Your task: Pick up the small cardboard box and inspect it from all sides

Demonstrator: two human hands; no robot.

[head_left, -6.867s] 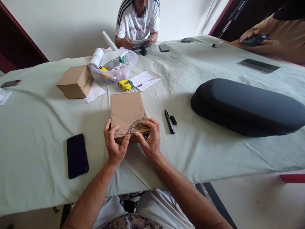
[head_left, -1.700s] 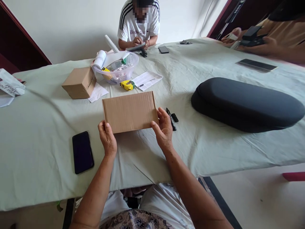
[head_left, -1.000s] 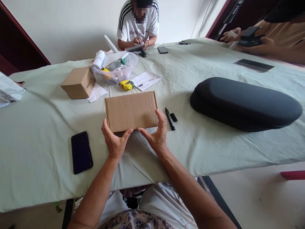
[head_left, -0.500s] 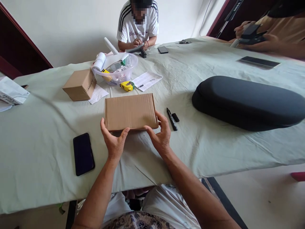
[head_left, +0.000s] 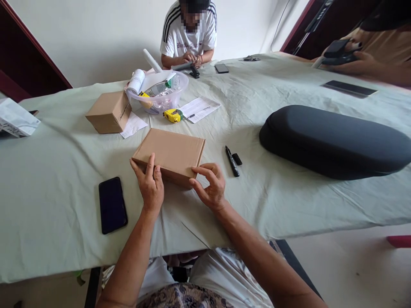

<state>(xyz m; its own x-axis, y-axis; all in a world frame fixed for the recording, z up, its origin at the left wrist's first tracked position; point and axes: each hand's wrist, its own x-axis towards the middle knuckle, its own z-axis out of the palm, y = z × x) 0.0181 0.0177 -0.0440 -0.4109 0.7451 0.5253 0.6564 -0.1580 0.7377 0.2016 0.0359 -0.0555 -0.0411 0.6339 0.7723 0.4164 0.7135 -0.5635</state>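
the brown carton sits between the left hand, gripping its left front corner, and the right hand, pinching its right front corner, while past its far side a translucent basin holds a plastic bottle, and a strip of counter runs from carton to front edge.

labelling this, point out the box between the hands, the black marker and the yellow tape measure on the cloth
Box [head_left: 171, 150]: head view, top face
Black marker [head_left: 232, 162]: head view, barrel
Tape measure [head_left: 174, 114]: head view, yellow casing
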